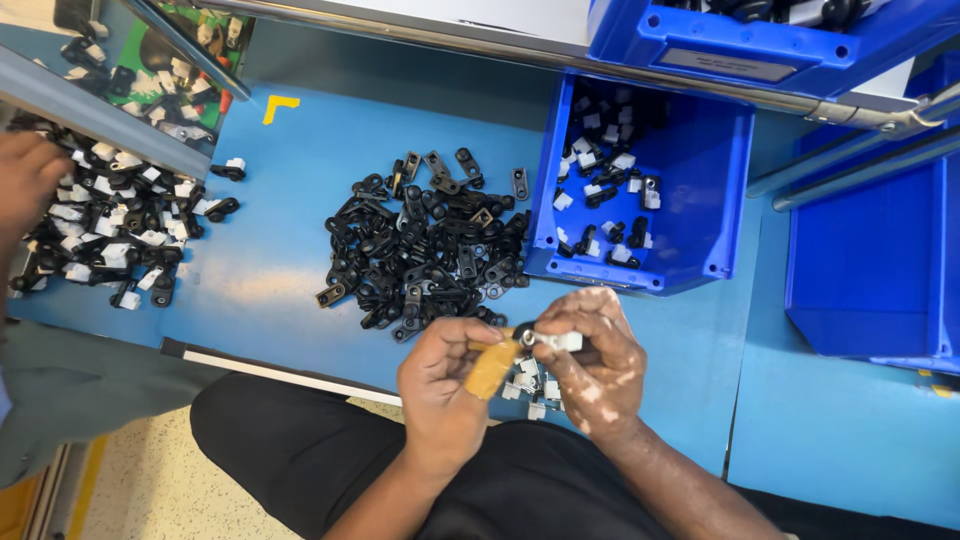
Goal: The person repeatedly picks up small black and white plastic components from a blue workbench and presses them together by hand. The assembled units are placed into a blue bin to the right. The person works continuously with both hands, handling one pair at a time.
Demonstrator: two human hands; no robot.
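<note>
Both hands are up close at the near edge of the blue table (280,260), basically working on one tiny part together. The left hand (445,385) has its fingers curled shut, with a tan finger cot on the thumb, and it's pinching the black end of a small black-and-white clip (545,340). The right hand (595,360) has its fingertips closed on the white end of that same clip. How the two pieces sit together is hard to make out, too small from up here.

Right under the hands there's a little bunch of loose white pieces (528,385) on the table. Just beyond, a big pile of black clips (425,245) sits mid-table. To its right is a blue bin (700,170) with some finished black-and-white parts in it. Far left there's another heap of black-and-white parts (110,225), and somebody else's hand (25,175) is resting on its left edge.
</note>
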